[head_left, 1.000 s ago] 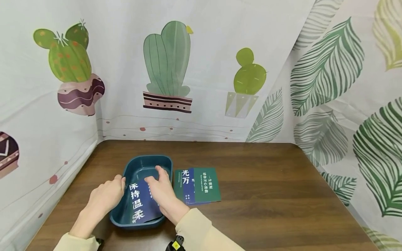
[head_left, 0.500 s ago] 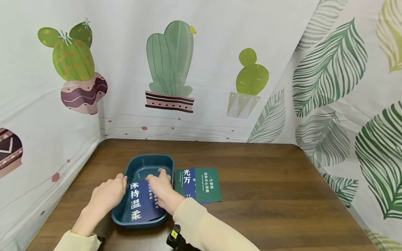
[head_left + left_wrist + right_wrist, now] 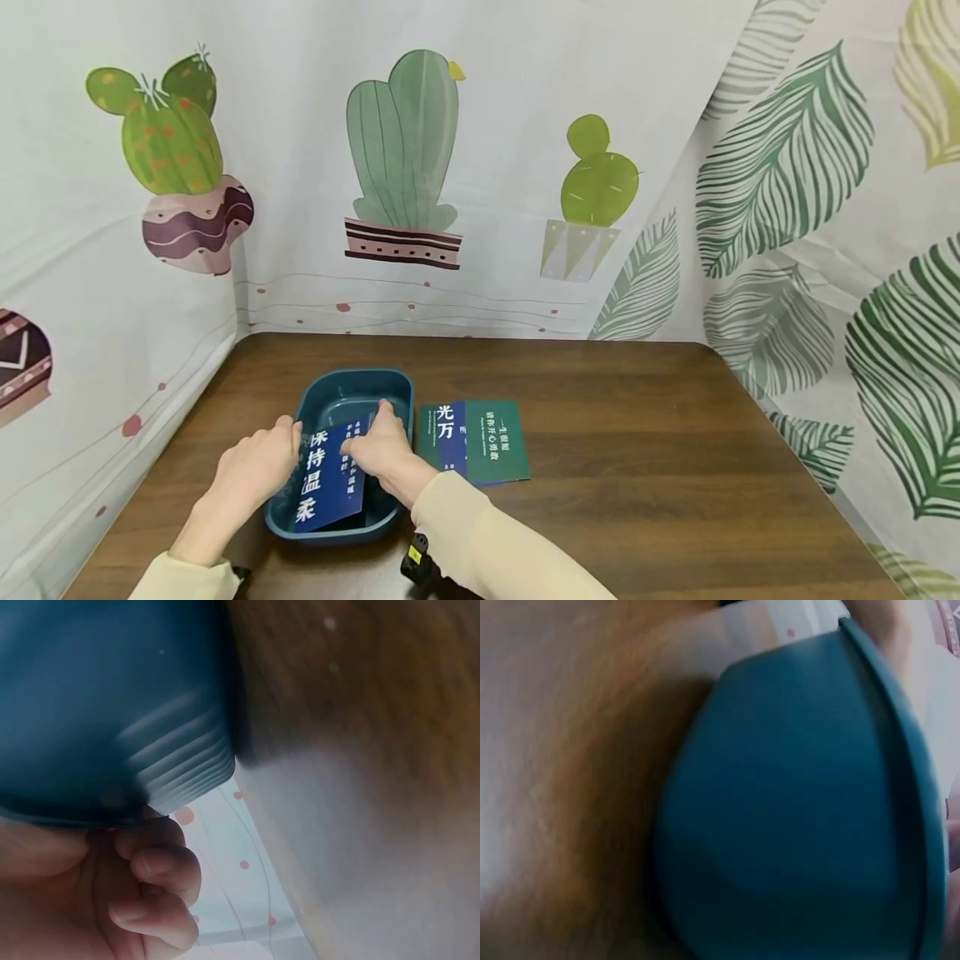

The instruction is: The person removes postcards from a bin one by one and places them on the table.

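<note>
While the left hand (image 3: 255, 462) curls its fingers round the rim of the tray (image 3: 356, 373) at 10 o'clock, the right hand (image 3: 384, 450), at 2 o'clock, appears to pinch the blue card (image 3: 324, 473); its grip on the edge is partly hidden. The blue card lies inside the tray, toward 6 o'clock, tilted, with its 3-o'clock edge raised. Just beside the tray, at 3 o'clock, overlapping cards (image 3: 498, 442) rest on the worktop (image 3: 637, 442). The step in hand is judged to be handling the blue card while the tray is steadied; the next move would seem to call for a secure pinch and enough tilt to avoid the rim.
</note>
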`<state>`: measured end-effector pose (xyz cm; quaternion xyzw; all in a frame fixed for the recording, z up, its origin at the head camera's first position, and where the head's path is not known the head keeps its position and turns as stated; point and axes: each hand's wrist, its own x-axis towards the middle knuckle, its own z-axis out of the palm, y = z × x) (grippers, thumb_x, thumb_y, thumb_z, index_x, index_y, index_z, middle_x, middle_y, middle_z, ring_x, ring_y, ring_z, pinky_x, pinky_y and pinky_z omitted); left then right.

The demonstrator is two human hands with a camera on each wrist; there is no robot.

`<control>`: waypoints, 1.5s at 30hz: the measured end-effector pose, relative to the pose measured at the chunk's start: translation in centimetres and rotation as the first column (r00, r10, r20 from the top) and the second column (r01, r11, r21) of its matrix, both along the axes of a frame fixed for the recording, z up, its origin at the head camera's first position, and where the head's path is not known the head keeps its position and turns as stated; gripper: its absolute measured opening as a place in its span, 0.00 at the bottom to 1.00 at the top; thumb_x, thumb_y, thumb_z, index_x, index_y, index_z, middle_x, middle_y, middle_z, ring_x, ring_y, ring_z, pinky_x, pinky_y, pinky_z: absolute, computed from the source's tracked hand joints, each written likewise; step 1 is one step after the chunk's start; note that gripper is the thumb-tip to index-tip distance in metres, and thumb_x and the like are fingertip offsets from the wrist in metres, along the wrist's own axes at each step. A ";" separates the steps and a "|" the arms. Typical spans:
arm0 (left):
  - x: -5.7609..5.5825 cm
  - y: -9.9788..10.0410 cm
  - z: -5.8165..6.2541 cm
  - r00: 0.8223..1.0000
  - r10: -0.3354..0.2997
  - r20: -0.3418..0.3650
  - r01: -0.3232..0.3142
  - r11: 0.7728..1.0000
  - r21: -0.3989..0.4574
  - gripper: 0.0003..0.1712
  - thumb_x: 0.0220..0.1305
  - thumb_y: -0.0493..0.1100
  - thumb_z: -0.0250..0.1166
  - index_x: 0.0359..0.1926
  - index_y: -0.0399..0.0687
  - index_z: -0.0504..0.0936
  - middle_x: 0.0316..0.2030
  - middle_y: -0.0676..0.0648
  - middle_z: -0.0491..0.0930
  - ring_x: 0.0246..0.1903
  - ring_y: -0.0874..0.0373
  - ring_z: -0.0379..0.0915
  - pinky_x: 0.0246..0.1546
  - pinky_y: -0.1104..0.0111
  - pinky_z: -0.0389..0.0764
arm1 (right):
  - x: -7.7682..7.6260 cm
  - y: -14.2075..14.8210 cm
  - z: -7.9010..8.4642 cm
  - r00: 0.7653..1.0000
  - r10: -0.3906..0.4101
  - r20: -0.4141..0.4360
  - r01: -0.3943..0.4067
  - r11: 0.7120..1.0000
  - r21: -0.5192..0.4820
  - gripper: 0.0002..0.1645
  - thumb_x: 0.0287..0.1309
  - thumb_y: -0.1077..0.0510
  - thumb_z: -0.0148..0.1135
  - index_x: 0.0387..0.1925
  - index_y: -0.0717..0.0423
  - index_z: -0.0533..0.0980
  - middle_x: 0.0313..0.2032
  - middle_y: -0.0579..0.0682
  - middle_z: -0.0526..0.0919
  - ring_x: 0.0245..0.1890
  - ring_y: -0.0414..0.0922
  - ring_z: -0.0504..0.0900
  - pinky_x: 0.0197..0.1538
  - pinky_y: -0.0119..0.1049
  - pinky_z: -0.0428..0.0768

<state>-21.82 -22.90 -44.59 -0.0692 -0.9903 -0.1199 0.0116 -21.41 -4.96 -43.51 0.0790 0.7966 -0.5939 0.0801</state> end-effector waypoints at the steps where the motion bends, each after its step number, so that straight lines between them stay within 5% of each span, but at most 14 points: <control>1: 0.0 0.0 0.0 1.000 0.001 0.005 -0.001 1.000 0.000 0.19 0.79 0.46 0.40 0.40 0.34 0.68 0.25 0.39 0.75 0.24 0.41 0.75 0.22 0.51 0.74 | -0.1 0.0 -0.1 1.000 0.009 -0.004 -0.009 1.000 0.018 0.52 0.46 0.68 0.72 0.72 0.59 0.56 0.62 0.59 0.68 0.61 0.54 0.69 0.63 0.50 0.63; 12: 0.0 0.1 -0.1 1.000 -0.001 -0.009 0.001 1.000 0.003 0.19 0.78 0.46 0.41 0.40 0.34 0.68 0.27 0.37 0.76 0.25 0.39 0.75 0.23 0.49 0.74 | -0.5 0.2 0.0 0.996 0.083 -0.027 -0.077 0.979 0.188 0.38 0.52 0.70 0.66 0.64 0.53 0.64 0.44 0.52 0.77 0.43 0.43 0.76 0.52 0.41 0.74; 23: -0.2 0.1 0.2 0.999 0.019 0.026 -0.019 1.000 0.001 0.19 0.79 0.47 0.42 0.43 0.32 0.68 0.29 0.35 0.76 0.26 0.40 0.76 0.26 0.48 0.76 | -0.6 1.0 1.2 0.986 0.146 -0.074 -0.144 0.989 0.038 0.06 0.68 0.63 0.58 0.41 0.56 0.68 0.28 0.51 0.75 0.18 0.43 0.80 0.22 0.37 0.78; 35: 0.0 0.0 0.1 1.000 0.013 0.003 -0.013 1.000 0.003 0.18 0.78 0.46 0.42 0.42 0.33 0.68 0.30 0.33 0.76 0.27 0.38 0.75 0.25 0.47 0.74 | -0.7 2.2 2.2 0.966 0.212 -0.147 -0.179 0.961 0.210 0.15 0.71 0.56 0.55 0.26 0.54 0.70 0.19 0.48 0.74 0.17 0.46 0.78 0.20 0.32 0.72; 39: 0.1 -0.1 0.2 1.000 0.014 0.004 -0.014 1.000 0.007 0.18 0.78 0.46 0.41 0.42 0.33 0.68 0.30 0.33 0.76 0.27 0.38 0.75 0.25 0.47 0.74 | -0.6 2.9 2.3 0.965 0.211 -0.157 -0.189 0.971 0.143 0.11 0.70 0.57 0.56 0.29 0.53 0.72 0.18 0.49 0.74 0.16 0.47 0.77 0.22 0.37 0.75; 45: 0.1 0.1 0.2 1.000 0.017 -0.005 -0.017 1.000 0.009 0.18 0.78 0.46 0.42 0.41 0.33 0.68 0.30 0.32 0.76 0.27 0.37 0.75 0.26 0.47 0.74 | -0.2 5.1 2.5 0.970 0.168 -0.174 -0.185 0.979 -0.085 0.03 0.69 0.60 0.58 0.40 0.57 0.74 0.24 0.48 0.80 0.19 0.46 0.80 0.27 0.41 0.79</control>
